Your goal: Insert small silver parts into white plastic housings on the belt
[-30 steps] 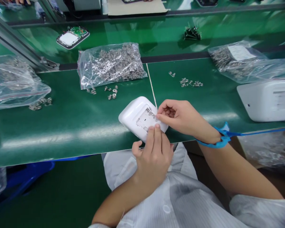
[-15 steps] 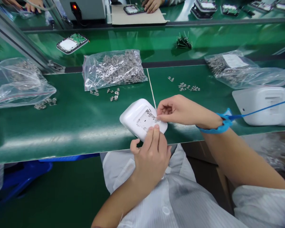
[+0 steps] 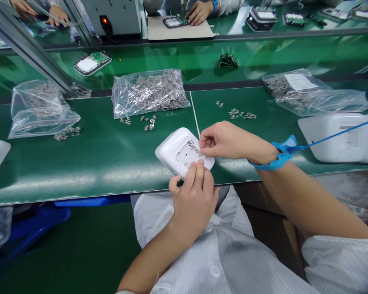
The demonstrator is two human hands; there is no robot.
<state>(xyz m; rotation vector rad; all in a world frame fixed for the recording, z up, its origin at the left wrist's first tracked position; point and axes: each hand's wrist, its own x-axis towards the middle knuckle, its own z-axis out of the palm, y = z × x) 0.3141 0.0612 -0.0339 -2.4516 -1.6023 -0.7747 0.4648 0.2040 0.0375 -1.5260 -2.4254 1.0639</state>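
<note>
Plastic bags [image 3: 158, 90] and loose springs [image 3: 233, 113] dot the green bench [image 3: 110, 161] beyond the white housing [image 3: 180, 152] at the near edge; your left hand [image 3: 194, 200] rests extended fingers on it, your right hand [image 3: 227, 141] curls over it, thumb and forefinger together, any part between hidden.

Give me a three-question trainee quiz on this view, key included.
1. True or false: the blue band is around the wrist of the right hand.
2. Fill in: the middle bag lies to the ____ of the white line, as the wearer sees it.
3. Pick one. The left hand has its fingers on:
A) the middle bag
B) the white shell
C) the white line

Key: 1. True. 2. left. 3. B.
</note>
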